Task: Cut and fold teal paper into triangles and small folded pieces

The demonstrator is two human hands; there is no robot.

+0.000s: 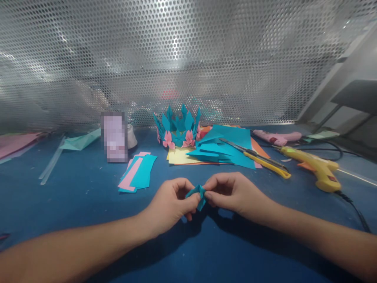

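Between my two hands is a small folded piece of blue paper (200,198), held just above the blue tabletop. My left hand (173,200) pinches its left side between thumb and fingers. On the other side, the thumb and fingertips of my right hand (228,190) grip the right edge. Parts of the folds are hidden behind my fingertips. Beyond my hands stands a blue paper crown (178,125) with pointed leaves and pink folded flowers. Cut blue and pink paper strips (144,171) lie in a loose pile to the left.
Blue sheets (235,137) top a paper stack at the back, with a yellow utility knife (269,163) on them. A yellow glue gun (318,165) and a pink glue gun (277,136) lie right. Clear glue sticks (53,163) lie left. Behind rises a perforated metal panel (176,59).
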